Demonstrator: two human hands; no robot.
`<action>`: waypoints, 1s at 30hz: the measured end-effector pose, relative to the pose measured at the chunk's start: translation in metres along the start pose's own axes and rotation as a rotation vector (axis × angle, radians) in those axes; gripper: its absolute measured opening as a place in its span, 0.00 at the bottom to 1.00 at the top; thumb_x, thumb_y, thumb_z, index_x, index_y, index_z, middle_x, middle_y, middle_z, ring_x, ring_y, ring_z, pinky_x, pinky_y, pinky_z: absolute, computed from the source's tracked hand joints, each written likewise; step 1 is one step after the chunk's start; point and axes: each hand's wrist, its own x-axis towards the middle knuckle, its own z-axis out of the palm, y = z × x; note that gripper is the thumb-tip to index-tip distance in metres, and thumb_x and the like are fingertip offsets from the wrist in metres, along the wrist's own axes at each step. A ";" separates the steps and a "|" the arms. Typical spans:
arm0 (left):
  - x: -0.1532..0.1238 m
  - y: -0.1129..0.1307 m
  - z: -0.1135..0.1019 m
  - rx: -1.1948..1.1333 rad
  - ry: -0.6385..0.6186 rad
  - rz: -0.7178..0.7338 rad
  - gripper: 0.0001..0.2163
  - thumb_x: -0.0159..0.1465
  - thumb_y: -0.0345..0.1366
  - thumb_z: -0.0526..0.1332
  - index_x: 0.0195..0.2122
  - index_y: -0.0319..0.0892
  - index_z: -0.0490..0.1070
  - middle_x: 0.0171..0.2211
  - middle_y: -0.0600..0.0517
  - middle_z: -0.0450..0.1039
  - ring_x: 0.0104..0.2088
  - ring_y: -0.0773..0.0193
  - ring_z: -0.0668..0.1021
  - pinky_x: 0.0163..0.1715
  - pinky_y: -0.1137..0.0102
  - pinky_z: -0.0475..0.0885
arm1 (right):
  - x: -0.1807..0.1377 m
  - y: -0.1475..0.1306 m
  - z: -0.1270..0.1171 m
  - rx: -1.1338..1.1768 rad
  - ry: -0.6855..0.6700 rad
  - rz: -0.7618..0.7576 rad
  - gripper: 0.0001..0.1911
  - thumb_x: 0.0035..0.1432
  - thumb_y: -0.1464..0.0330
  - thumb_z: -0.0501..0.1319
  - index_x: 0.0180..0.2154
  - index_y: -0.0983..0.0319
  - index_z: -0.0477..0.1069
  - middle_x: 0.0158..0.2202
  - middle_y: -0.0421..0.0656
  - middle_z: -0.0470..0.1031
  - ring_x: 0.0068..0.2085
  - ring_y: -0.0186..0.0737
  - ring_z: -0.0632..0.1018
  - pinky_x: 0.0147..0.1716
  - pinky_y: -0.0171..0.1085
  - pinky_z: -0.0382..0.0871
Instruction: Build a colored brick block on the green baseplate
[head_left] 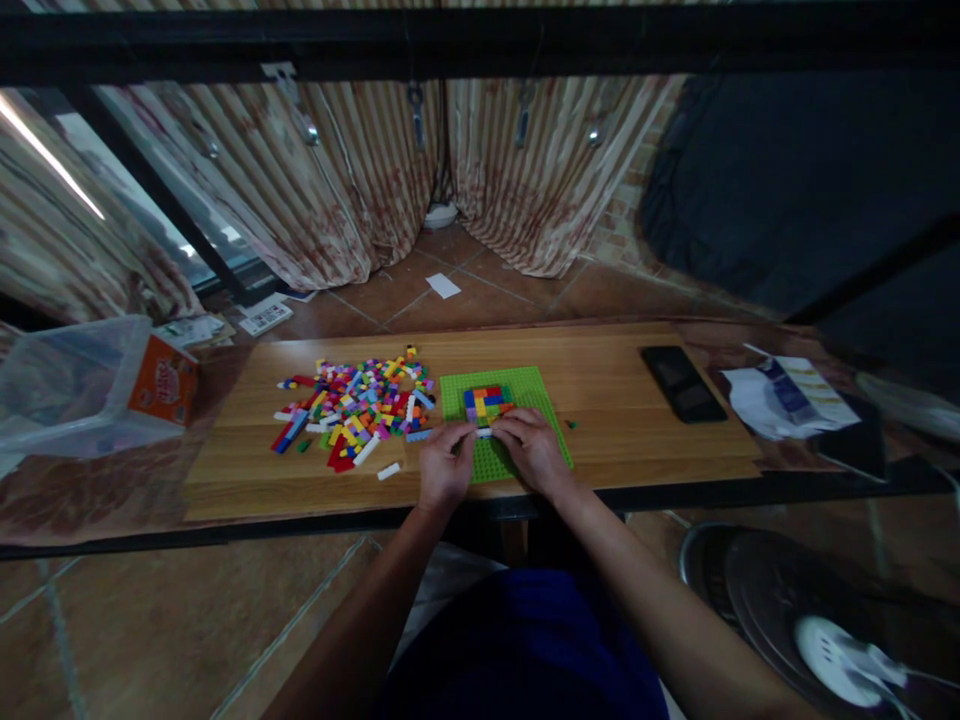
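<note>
A green baseplate lies on the wooden board in front of me. On it sits a block of red, blue, yellow and other coloured toy bricks. At the near side of that block, my left hand and my right hand meet from either side. Their closed fingertips pinch a small white brick between them, low over the plate. Whether the brick touches the studs I cannot tell. Left of the plate spreads a pile of loose bricks in many colours, with a single white brick at its near edge.
A black phone and crumpled white packaging lie to the right. One small green brick is beside the plate. At the far left stands a clear plastic bin with an orange label. Striped curtains hang behind.
</note>
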 end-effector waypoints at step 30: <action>-0.002 0.008 -0.001 0.173 -0.087 0.078 0.13 0.62 0.23 0.55 0.45 0.42 0.71 0.41 0.48 0.75 0.44 0.61 0.77 0.47 0.66 0.73 | -0.016 0.001 -0.016 0.061 0.169 0.142 0.13 0.65 0.64 0.55 0.42 0.59 0.77 0.39 0.47 0.79 0.42 0.45 0.77 0.46 0.46 0.71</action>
